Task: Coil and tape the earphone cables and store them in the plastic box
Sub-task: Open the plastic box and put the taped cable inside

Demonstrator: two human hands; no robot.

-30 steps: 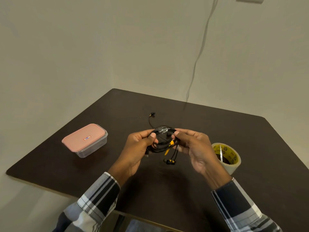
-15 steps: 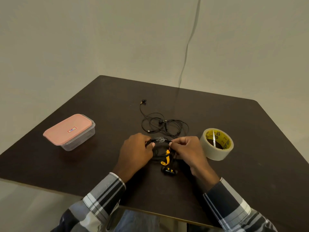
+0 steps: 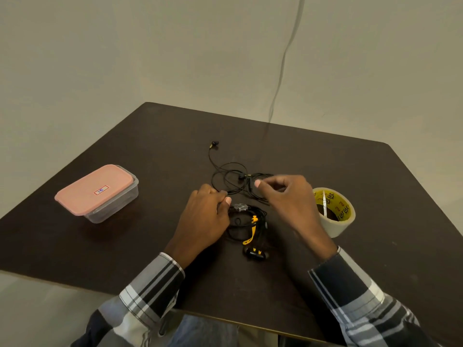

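Note:
A black and yellow earphone cable (image 3: 246,221) lies coiled on the dark table (image 3: 363,284), bound at its top with a strip of clear tape (image 3: 240,207). My left hand (image 3: 203,219) rests against the coil's left side, fingers curled onto it. My right hand (image 3: 288,199) hovers just behind the coil with its fingers loosely bent, holding nothing, above a second black earphone cable (image 3: 229,176) that lies loose and tangled. The clear plastic box (image 3: 97,194) with its pink lid on sits to the left.
A roll of clear tape (image 3: 334,211) with a yellow printed core stands right of my right hand. A thin cord (image 3: 283,66) hangs down the wall behind the table. The table's near edge runs just under my sleeves.
The coil came down from mid-air onto the table. My right hand has let go of it and lifted back over the loose cable. My left hand stays at the coil.

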